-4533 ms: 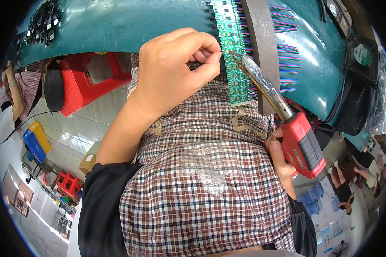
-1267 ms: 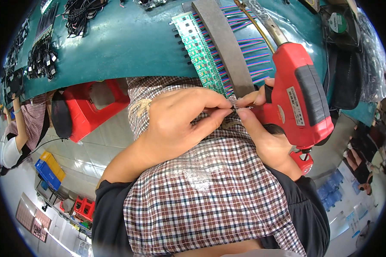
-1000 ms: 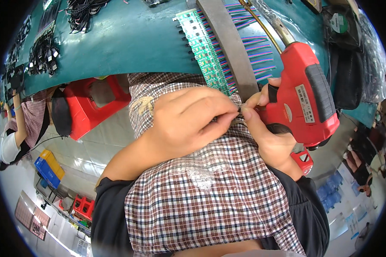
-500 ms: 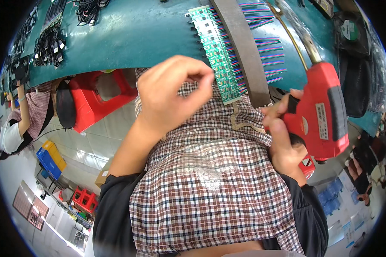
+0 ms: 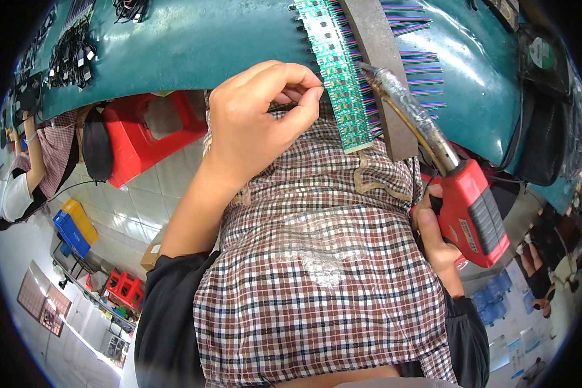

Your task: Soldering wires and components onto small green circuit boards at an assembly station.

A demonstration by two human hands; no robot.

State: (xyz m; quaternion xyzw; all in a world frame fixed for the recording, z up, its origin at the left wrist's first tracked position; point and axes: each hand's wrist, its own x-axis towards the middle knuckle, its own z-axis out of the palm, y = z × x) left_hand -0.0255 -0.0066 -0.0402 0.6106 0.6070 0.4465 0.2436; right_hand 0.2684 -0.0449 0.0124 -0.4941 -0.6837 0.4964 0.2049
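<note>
A person in a checked apron (image 5: 323,271) is working at a teal surface (image 5: 194,45), soldering along a strip of green circuit boards (image 5: 335,71) that is lying on the surface beside a grey metal bar (image 5: 376,58). The left hand (image 5: 255,126) is pinching its thumb and fingertips together right at the strip's left edge (whatever is held there is too small to make out). The right hand (image 5: 436,236) is wrapping closed around the grip of a red soldering gun (image 5: 475,207), whose long barrel is reaching up to the multicoloured wires (image 5: 414,64) fanning out from the boards. Below the surface, a red plastic stool (image 5: 145,132) is standing on the tiled floor; farther left, a blue crate (image 5: 68,233) is carrying a yellow bin (image 5: 83,220), and red crates (image 5: 126,288) are sitting nearby, their contents unclear.
</note>
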